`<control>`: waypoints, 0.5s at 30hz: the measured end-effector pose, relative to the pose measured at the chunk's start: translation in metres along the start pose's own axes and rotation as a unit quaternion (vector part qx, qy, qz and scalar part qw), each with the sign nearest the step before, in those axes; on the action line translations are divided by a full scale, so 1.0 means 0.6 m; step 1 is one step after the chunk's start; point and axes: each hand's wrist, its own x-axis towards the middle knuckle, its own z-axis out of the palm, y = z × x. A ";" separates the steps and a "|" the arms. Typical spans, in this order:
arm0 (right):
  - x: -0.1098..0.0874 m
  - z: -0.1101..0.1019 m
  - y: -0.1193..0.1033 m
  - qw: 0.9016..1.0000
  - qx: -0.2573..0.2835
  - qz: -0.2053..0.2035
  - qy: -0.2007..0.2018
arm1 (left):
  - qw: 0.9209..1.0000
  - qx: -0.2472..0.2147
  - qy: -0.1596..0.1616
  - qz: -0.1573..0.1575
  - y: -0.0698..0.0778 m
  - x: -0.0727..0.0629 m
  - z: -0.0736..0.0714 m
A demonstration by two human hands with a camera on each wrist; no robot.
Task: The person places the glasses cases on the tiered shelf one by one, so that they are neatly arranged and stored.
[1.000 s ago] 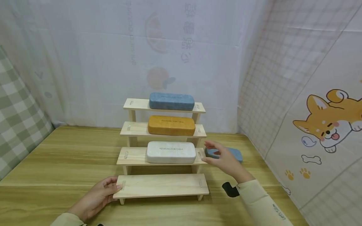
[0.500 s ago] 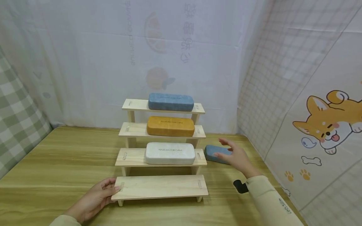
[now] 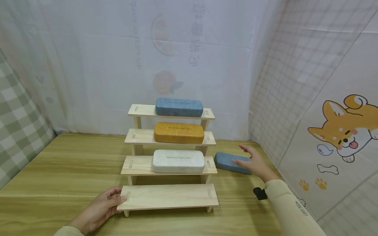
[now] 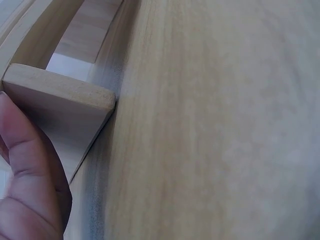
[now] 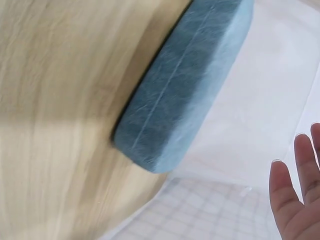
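A stepped wooden display rack (image 3: 168, 196) stands on the table. My left hand (image 3: 101, 208) pinches the left end of its lowest shelf, thumb on top; in the left wrist view the fingers lie against the rack's leg (image 4: 55, 110). My right hand (image 3: 256, 163) hovers over the right end of a blue glasses case (image 3: 228, 162) lying on the table right of the rack. Its thumb and fingers are spread, holding nothing. The right wrist view shows the case's long seamed side (image 5: 175, 85), with the fingers (image 5: 305, 165) apart from it.
On the upper shelves sit a white glasses case (image 3: 178, 161), a mustard-yellow case (image 3: 178, 133) and another blue case (image 3: 178, 107), one per step. A white cloth (image 3: 103, 65) hangs behind the table (image 3: 73, 164), and a printed sheet (image 3: 307, 98) borders the right side.
My right hand has moved right, from beside the white case's shelf to over the blue case on the table. My left hand has kept its grip on the lowest shelf.
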 end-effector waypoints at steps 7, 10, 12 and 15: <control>0.000 -0.003 0.027 1.000 -0.012 0.024 -0.017 | 1.000 0.000 -0.003 0.003 -0.001 0.000 0.000; -0.001 -0.002 0.039 0.999 -0.015 0.032 -0.022 | 1.000 0.004 -0.005 0.003 -0.002 0.000 -0.001; -0.002 -0.002 0.047 0.999 -0.013 0.039 -0.026 | 1.000 0.005 -0.003 0.003 -0.002 0.001 -0.001; -0.001 0.000 0.057 0.998 -0.014 0.052 -0.030 | 1.000 0.005 0.000 0.002 -0.002 0.001 -0.001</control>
